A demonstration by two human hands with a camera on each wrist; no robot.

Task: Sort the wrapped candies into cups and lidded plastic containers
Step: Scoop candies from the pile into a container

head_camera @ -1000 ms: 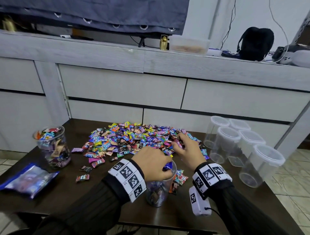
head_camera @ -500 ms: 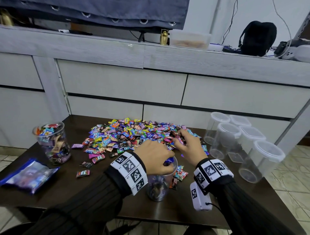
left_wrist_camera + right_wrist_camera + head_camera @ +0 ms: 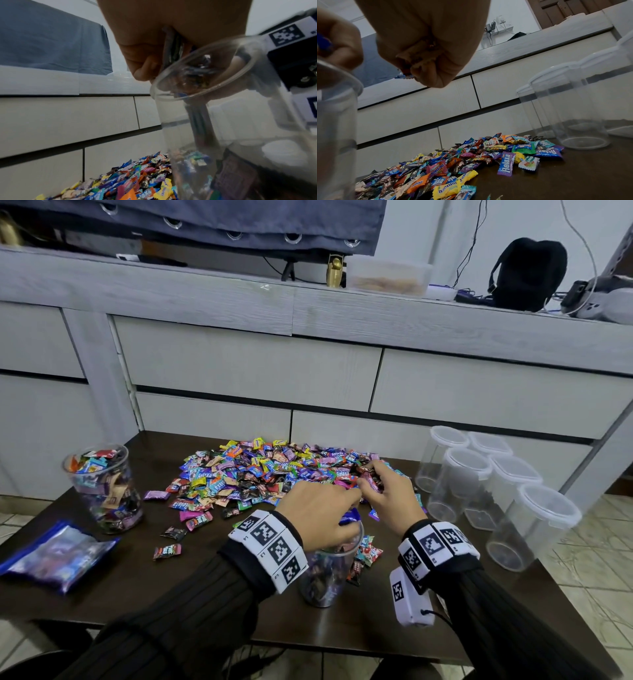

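A wide pile of wrapped candies [image 3: 260,474] covers the middle of the dark table [image 3: 212,587]. At its near edge stands a clear cup [image 3: 325,573] partly filled with dark candies. My left hand [image 3: 342,522] hovers over the cup's rim [image 3: 197,75] and grips a few blue and dark wrapped candies [image 3: 173,46]. Just right of it, my right hand [image 3: 373,487] is above the pile's right side. In the right wrist view its fingers [image 3: 426,70] are curled into a fist round candies, and one wrapper [image 3: 404,76] pokes out.
A clear cup full of mixed candies [image 3: 106,491] stands at the left, with a blue plastic bag [image 3: 54,553] in front of it. Several lidded clear containers [image 3: 469,474] stand at the right. Stray candies [image 3: 168,551] lie left of the near cup.
My right hand has lifted off the pile with its fingers curled round candies and drawn closer to the left hand. The left hand stays over the cup.
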